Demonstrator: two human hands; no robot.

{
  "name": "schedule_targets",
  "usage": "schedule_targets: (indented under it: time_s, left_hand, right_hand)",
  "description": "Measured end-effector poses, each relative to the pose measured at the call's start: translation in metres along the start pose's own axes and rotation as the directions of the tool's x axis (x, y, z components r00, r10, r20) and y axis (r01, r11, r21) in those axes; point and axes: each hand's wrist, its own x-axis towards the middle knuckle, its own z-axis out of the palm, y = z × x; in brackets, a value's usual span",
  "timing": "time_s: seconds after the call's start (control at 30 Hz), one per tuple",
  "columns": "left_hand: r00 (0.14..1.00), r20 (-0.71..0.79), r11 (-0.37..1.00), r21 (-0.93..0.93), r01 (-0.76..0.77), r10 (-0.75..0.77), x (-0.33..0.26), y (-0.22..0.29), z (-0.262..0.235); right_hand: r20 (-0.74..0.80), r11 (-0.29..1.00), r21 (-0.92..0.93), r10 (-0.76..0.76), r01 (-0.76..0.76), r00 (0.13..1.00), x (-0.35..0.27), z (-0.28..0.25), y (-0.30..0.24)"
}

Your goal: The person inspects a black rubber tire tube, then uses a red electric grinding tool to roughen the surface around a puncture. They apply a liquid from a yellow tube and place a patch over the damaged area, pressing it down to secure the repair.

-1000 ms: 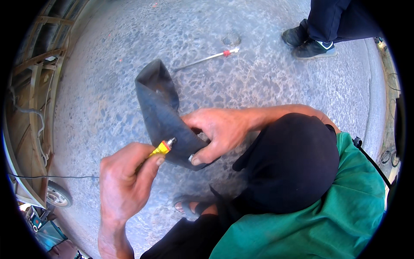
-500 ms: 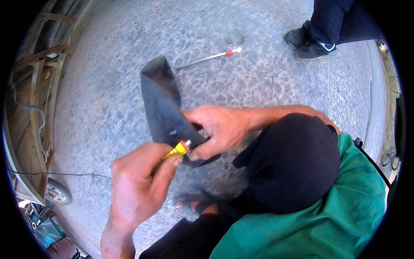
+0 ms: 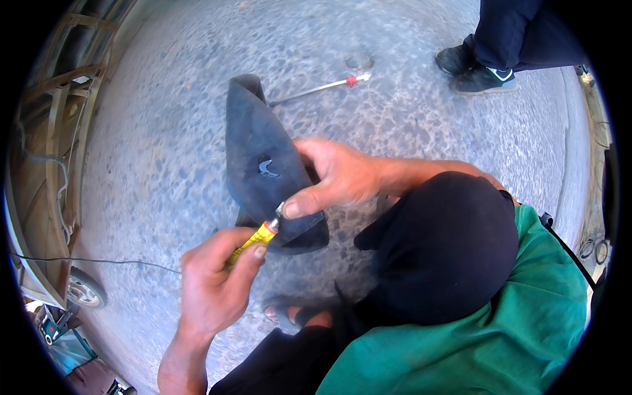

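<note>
My left hand (image 3: 220, 273) is closed round a small yellow glue tube (image 3: 253, 245) with a silver nozzle, which points up toward my right thumb. The nozzle tip lies next to the thumb; whether they touch I cannot tell. My right hand (image 3: 336, 178) grips the edge of a dark rubber inner tube (image 3: 260, 135), its thumb on top and its other fingers partly hidden behind the rubber. On the flattened rubber shines a wet glue patch (image 3: 266, 167). The far end of the inner tube is folded over.
Beyond the inner tube, a thin metal rod (image 3: 322, 87) with a red part lies on the rough stone floor (image 3: 164, 145). Another person's dark shoes (image 3: 484, 78) stand at the far right. At left are a wooden frame (image 3: 56, 131), a black cable (image 3: 125, 262) and a small wheel (image 3: 85, 288).
My right hand and the inner tube have shifted up and tilted. The glue patch shows a larger, brighter wet mark. The glue tube's nozzle now sits farther from the patch, by my right thumb.
</note>
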Motion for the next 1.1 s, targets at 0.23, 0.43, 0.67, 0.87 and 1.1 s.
schedule_targets:
  time_s: [0.23, 0.43, 0.67, 0.87, 1.1]
  left_hand:
    - [1.0, -0.017, 0.998, 0.065, -0.013, 0.015, 0.003, 0.005, 0.003]
    - [1.0, -0.024, 0.997, 0.07, -0.014, 0.016, 0.003, 0.004, 0.005]
    - [0.999, -0.028, 0.998, 0.042, 0.043, -0.042, 0.002, 0.009, 0.006]
    - [0.989, -0.118, 0.989, 0.133, -0.069, 0.084, 0.001, 0.01, 0.013]
    - [0.841, -0.017, 0.634, 0.665, -0.395, 0.541, 0.006, 0.007, 0.012]
  right_hand:
    - [0.018, 0.998, -0.051, -0.041, 0.042, 0.999, 0.002, 0.001, 0.003]
    - [0.003, 0.99, -0.121, -0.078, 0.077, 0.997, 0.002, -0.001, 0.007]
    - [0.006, 0.979, -0.169, -0.117, 0.116, 0.993, 0.003, -0.001, 0.01]
    - [-0.003, 0.971, -0.214, -0.114, 0.111, 0.993, 0.003, -0.003, 0.017]
    - [-0.023, 0.987, -0.144, -0.072, 0.068, 0.997, 0.006, 0.002, 0.017]
